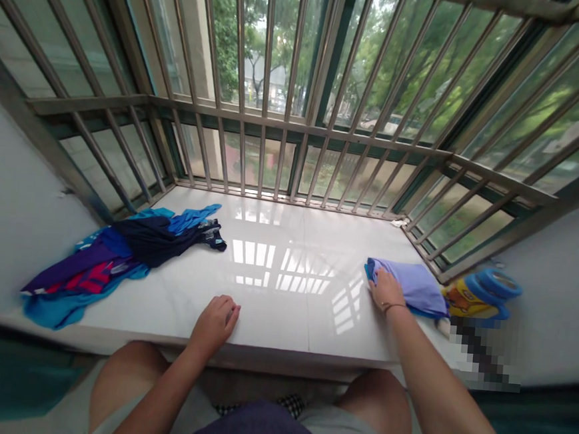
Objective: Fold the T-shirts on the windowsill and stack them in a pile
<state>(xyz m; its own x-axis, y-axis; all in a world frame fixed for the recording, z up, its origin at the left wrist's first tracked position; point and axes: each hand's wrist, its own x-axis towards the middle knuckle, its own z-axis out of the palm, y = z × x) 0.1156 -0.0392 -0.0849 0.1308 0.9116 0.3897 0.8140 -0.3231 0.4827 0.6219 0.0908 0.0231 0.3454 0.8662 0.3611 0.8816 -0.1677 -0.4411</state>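
Note:
My right hand (388, 291) is at the left end of a folded lavender garment (417, 286), fingers curled over its edge. Blue fabric (368, 269) peeks out below the lavender one. Near the front edge of the white ledge (272, 316), my left hand (215, 325) rests with its fingers curled in, and nothing shows in it. To its left lies a loose pile of clothes, among them a dark navy garment (160, 241), a purple and pink one (85, 271) and bright blue ones (59, 306).
A blue and yellow container (484, 296) with a handle stands right of the folded garment, by the wall. A blurred-out patch (482, 352) covers something in front of it. Metal window bars (296, 130) enclose the back and sides of the ledge.

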